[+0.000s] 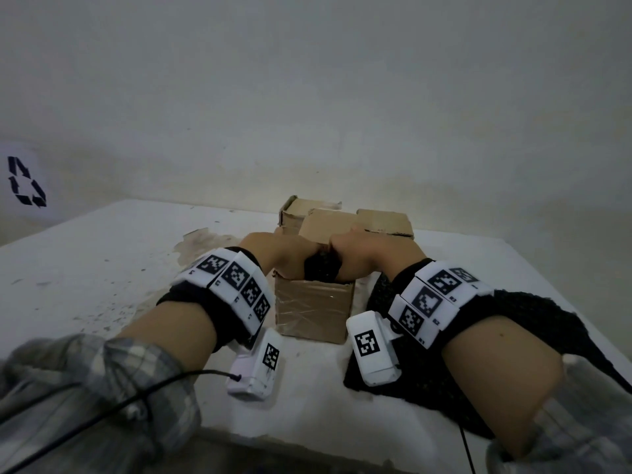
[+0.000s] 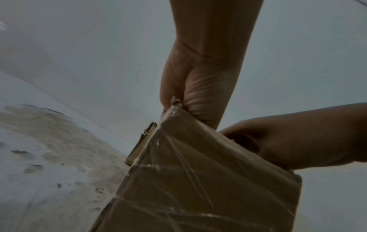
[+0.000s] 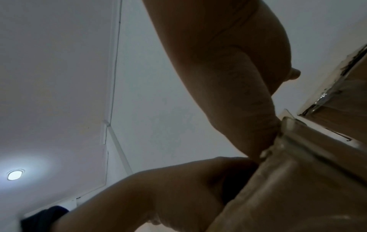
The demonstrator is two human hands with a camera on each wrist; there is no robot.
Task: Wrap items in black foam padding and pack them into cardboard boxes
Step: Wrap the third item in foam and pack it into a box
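Note:
A small tape-covered cardboard box stands open on the white table, right in front of me. A black foam bundle sticks out of its top. My left hand holds the bundle from the left and my right hand from the right, both reaching down into the box. The fingertips are hidden inside. In the left wrist view my left hand bends over the box corner, and the right hand curls round dark foam. What the foam wraps is hidden.
A loose sheet of black foam lies on the table under my right forearm. Two more cardboard boxes stand just behind the open one, near the wall. The table's left part is stained. A cable crosses my left sleeve.

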